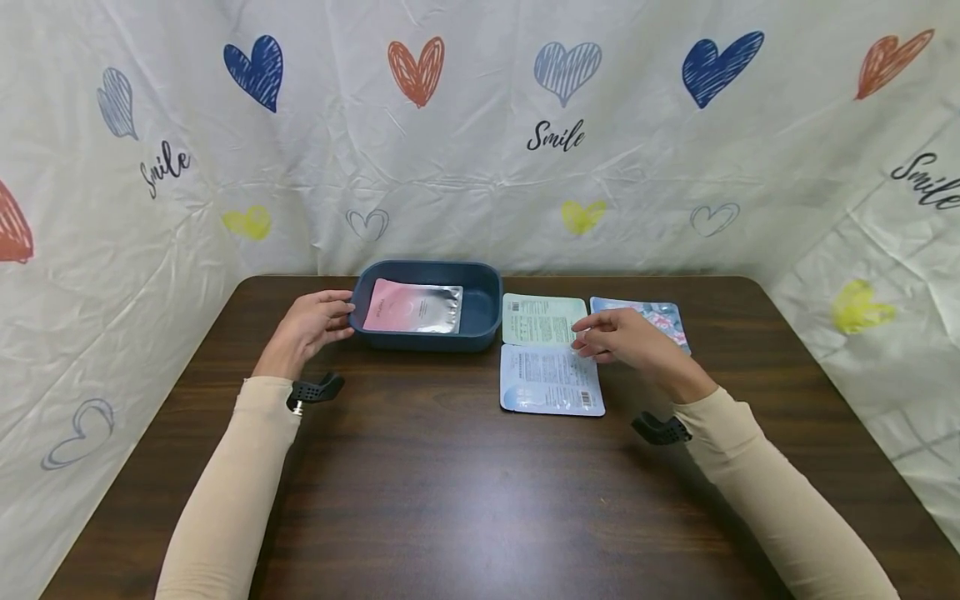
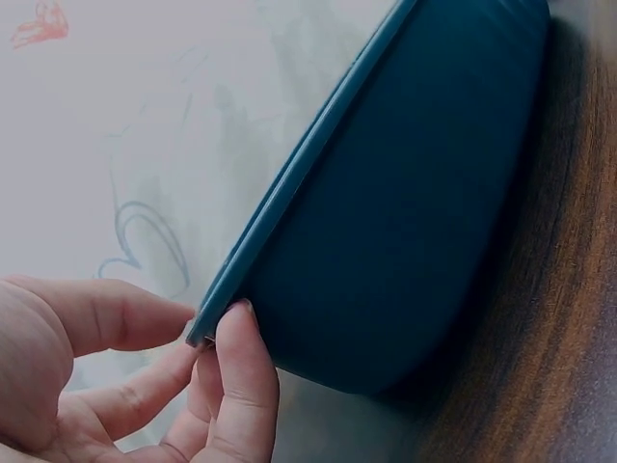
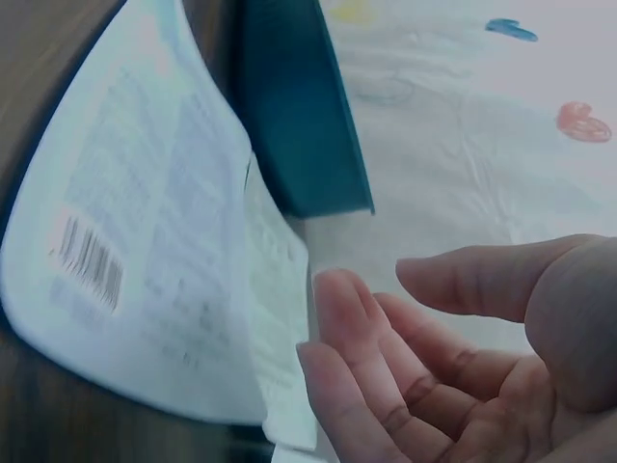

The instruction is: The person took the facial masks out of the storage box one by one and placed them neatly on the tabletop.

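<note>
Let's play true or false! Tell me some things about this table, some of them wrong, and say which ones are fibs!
1. The bare left hand pinches the dark blue, rounded rectangular tub at its edge. True.
2. The tub holds nothing. False: a shiny pink-and-silver rectangular packet lies inside.
3. The bare right hand pinches nothing. True.
4. The tub stands on a white surface. False: a dark brown, wood-grained tabletop is under it.
5. The light blue printed rectangular packet touches the left hand. False: they are apart.

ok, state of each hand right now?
Left hand: closed, pinching the blue bin at its rim.
Right hand: open, holding nothing.
</note>
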### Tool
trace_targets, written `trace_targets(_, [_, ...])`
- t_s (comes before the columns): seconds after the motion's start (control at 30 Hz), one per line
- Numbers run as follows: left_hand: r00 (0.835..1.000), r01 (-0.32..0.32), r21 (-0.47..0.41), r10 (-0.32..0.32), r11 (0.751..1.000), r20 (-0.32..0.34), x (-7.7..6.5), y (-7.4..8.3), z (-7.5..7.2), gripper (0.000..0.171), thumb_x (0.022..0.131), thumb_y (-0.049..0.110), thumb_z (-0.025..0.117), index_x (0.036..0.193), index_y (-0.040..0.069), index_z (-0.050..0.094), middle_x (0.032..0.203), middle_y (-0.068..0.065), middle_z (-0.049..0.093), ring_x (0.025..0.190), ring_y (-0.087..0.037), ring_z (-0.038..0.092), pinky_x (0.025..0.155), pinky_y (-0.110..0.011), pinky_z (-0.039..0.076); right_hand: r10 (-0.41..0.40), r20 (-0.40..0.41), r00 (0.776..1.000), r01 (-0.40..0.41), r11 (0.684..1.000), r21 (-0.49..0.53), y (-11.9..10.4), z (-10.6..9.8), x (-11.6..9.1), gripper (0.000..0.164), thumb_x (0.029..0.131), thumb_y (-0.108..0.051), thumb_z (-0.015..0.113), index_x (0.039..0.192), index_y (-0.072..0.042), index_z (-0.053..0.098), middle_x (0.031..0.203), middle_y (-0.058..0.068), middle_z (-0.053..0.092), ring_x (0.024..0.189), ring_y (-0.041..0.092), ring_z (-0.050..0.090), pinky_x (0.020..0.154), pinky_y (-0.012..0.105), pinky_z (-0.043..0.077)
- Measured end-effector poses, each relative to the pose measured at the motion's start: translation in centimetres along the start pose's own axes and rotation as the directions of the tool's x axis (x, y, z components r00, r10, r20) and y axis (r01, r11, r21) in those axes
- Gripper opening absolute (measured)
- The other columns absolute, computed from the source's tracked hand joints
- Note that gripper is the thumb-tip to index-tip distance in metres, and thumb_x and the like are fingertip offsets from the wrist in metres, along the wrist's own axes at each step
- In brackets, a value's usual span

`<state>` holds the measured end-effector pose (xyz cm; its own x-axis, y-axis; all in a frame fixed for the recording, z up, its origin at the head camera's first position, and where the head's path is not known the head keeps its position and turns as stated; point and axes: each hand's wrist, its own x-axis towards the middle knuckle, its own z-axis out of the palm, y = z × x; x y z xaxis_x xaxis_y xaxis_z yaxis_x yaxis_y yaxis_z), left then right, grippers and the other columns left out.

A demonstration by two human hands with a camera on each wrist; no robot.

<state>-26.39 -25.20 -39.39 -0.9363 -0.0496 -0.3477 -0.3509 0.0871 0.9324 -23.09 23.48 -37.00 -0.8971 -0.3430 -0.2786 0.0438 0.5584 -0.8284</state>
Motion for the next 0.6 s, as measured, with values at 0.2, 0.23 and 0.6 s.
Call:
trace_targets(0.2, [1.0, -0.021, -0.003, 0.021, 1.0, -0.002, 0.1, 0.2, 0.1, 0.047, 0.103, 0.011, 0.058, 0.149, 0.005, 0.048, 0.126, -0.014, 0.053, 0.09, -0.017, 0.061, 0.077, -0.023, 0.059, 0.003, -0.023, 1.0, -0.002, 0.999, 0.046, -1.2, 0.5, 0.8, 0.039, 0.105, -0.02, 0.056, 0.137, 0.003, 0.056, 0.125, 0.023, 0.068, 0.114, 0.034, 0.067, 0.1, 0.048, 0.053])
trace_targets(0.23, [1.0, -0.024, -0.001, 0.024, 1.0, -0.003, 0.1, 0.3, 0.1, 0.047, 0.103, 0.011, 0.057, 0.148, 0.005, 0.049, 0.124, -0.013, 0.053, 0.089, -0.017, 0.061, 0.076, -0.023, 0.059, -0.004, -0.026, 1.0, 0.006, 0.999, 0.053, -1.4, 0.6, 0.9, 0.039, 0.105, -0.019, 0.056, 0.137, 0.003, 0.057, 0.125, 0.023, 0.068, 0.114, 0.034, 0.067, 0.1, 0.048, 0.053])
trace_targets(0.6, [1.0, -0.016, 0.005, 0.016, 1.0, -0.013, 0.0, 0.2, 0.2, 0.046, 0.102, 0.007, 0.057, 0.147, 0.003, 0.049, 0.125, -0.014, 0.052, 0.088, -0.017, 0.06, 0.074, -0.024, 0.059, -0.075, -0.026, 0.997, 0.079, 0.974, 0.212, -4.1, 2.1, 2.9, 0.035, 0.104, -0.016, 0.055, 0.137, -0.003, 0.056, 0.13, 0.026, 0.063, 0.121, 0.042, 0.063, 0.101, 0.049, 0.053])
